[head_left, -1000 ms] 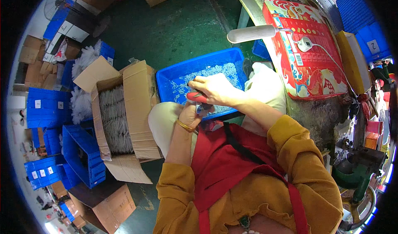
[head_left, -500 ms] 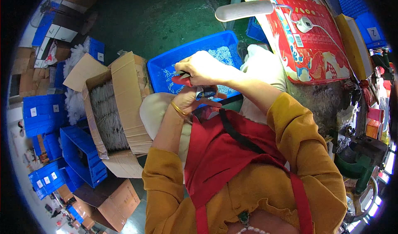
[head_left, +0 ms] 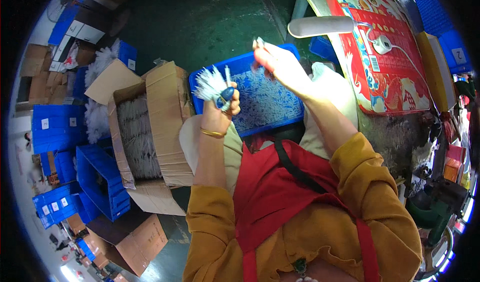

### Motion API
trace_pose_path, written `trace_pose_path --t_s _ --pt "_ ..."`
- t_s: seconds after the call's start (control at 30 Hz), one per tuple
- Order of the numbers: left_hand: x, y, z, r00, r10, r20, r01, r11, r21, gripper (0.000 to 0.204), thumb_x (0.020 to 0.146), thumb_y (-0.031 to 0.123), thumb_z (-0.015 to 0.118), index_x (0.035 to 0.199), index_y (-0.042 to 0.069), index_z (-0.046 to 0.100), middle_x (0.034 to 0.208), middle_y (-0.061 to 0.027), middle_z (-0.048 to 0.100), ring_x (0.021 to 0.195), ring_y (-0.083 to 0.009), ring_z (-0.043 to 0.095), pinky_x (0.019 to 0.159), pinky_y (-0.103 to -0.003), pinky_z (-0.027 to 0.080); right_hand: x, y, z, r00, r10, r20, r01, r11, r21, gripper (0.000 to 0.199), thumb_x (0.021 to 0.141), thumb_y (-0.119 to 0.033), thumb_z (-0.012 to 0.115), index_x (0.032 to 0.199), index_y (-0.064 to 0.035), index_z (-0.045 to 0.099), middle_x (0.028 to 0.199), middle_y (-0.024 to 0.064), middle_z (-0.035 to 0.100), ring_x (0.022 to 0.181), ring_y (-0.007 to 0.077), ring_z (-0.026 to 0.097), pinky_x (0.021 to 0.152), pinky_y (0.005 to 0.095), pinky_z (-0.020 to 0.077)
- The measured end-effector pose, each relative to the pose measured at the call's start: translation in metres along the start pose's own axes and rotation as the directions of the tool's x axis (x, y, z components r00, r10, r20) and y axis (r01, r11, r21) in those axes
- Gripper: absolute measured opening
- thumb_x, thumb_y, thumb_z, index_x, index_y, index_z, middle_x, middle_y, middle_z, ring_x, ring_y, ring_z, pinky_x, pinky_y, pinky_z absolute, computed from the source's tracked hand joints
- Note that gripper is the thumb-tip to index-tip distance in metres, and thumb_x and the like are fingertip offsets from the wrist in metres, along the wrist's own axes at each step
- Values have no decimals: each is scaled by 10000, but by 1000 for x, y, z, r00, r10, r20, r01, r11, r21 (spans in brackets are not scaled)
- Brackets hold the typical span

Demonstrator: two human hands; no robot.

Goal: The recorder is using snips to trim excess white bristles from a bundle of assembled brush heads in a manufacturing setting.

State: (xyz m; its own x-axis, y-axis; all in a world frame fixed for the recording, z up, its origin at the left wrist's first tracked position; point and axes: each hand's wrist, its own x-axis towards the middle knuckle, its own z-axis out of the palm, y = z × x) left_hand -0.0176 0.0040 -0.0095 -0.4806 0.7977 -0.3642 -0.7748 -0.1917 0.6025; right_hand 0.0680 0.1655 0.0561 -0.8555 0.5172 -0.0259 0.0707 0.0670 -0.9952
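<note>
My left hand (head_left: 220, 113) is closed round a bundle of thin white plastic pieces (head_left: 210, 84), which fan out above the fingers. A dark blue rounded piece (head_left: 227, 94) sits at its thumb; whether it is a thumb cover or a held object I cannot tell. To the right, my right hand (head_left: 285, 68) is raised over the far side of a blue bin (head_left: 241, 133), apart from the bundle. Its fingers are bent together, with red on them and a small pale bit at the tips, too blurred to name. Many small white plastic pieces (head_left: 272, 99) lie in the bin.
An open cardboard box (head_left: 167, 127) packed with white pieces stands left of the bin. Blue crates (head_left: 102, 182) are stacked further left. At right, a lamp (head_left: 320, 27) reaches over a red printed box (head_left: 385, 72); a green machine (head_left: 432, 207) stands nearer.
My hands, together over the bin before, have come apart. The right moved up and right; the left turned upright, bringing the white bundle into view. The head view has shifted slightly.
</note>
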Motion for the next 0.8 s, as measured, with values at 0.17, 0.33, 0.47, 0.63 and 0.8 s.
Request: trace_pose_path --t_s 0.17,0.33,0.47,0.63,0.8 --pt "-6 -7 -3 997 37 62 -44 993 113 269 826 221 407 891 -19 513 618 -80 518 392 -72 397 333 -181 257 -6 29 24 959 208 191 -232 966 115 248 726 -283 562 718 -36 552 569 2 503 491 67 438 464 219 337" --pt "-5 -6 4 994 104 -33 -99 986 137 233 834 195 390 846 -7 504 585 -77 487 377 -66 365 328 -175 241 -4 38 32 986 119 118 -130 987 91 252 716 -313 589 638 -77 546 495 -45 395 453 43 349 414 210 237" --pt "-3 -1 4 972 197 -132 -184 978 103 233 827 206 405 857 -5 499 547 -17 402 392 -51 297 358 -170 240 -2 50 30 996 -2 -86 -6 995 -103 186 768 -247 490 784 -64 520 531 -17 433 467 49 382 447 214 300" --pt "-2 3 -6 962 207 -177 -184 973 137 204 828 172 397 855 -5 496 532 -44 421 369 -72 319 329 -186 225 -22 14 24 931 151 334 -266 905 332 138 803 -171 383 750 -75 468 515 -16 418 349 42 316 316 184 224" --pt "-6 -2 -4 988 150 -41 -146 986 85 207 816 182 423 822 -12 499 586 -38 461 391 -40 308 375 -161 243 -18 14 24 840 263 475 -431 855 287 181 827 -216 412 732 -73 468 453 -35 344 342 36 267 327 182 188"
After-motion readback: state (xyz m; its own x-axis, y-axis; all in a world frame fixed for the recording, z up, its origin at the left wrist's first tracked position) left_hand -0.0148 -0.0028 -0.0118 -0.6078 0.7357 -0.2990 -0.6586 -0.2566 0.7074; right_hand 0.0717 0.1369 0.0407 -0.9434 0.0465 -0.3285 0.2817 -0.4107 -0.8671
